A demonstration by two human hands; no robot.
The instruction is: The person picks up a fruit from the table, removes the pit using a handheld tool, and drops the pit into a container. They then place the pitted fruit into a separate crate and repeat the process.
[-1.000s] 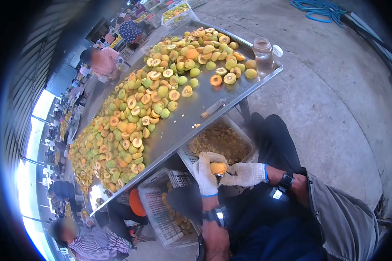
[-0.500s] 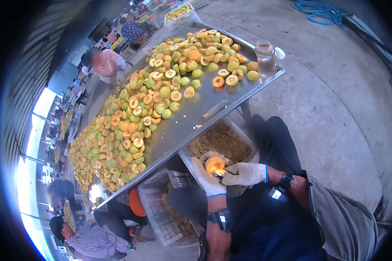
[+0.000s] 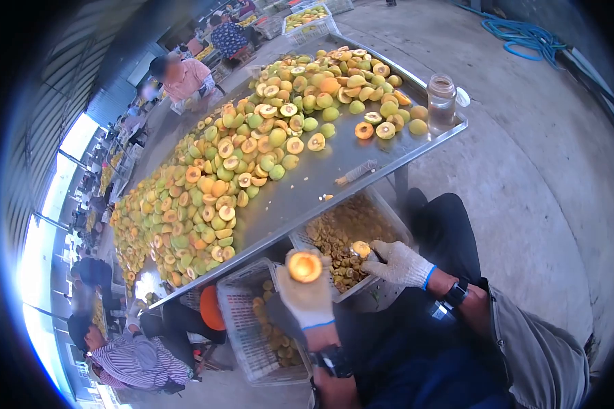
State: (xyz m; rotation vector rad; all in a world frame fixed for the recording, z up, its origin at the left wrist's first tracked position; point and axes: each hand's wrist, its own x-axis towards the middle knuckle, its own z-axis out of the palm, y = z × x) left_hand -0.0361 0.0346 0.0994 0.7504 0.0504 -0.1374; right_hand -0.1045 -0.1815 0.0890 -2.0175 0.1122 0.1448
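Observation:
My left hand (image 3: pixel 305 293), in a white knit glove, holds a hollowed peach half (image 3: pixel 304 266), cut side up, over the gap between two crates. My right hand (image 3: pixel 401 264), gloved the same way, is closed around a small metal spoon-like tool, mostly hidden by the fingers. At the tool's tip is a scooped-out peach pit (image 3: pixel 360 249) with flesh on it. Both are above a crate (image 3: pixel 390 219) holding many brown pits and scraps. Green and orange peach halves (image 3: pixel 211 184) are heaped on the metal table (image 3: pixel 290 198) beyond my hands.
A second white crate (image 3: pixel 242 341) with peach halves stands at my left. A clear jar (image 3: pixel 441 102) and a wrapped tool (image 3: pixel 356 172) rest near the table edge. Co-workers (image 3: pixel 184 78) sit around the table. A blue hose (image 3: pixel 522 34) lies on the floor.
My hands have moved apart. The left has gone left with the peach half, now hollow; the right has drawn right over the crate with the pit at the tool's tip. The view has shifted slightly.

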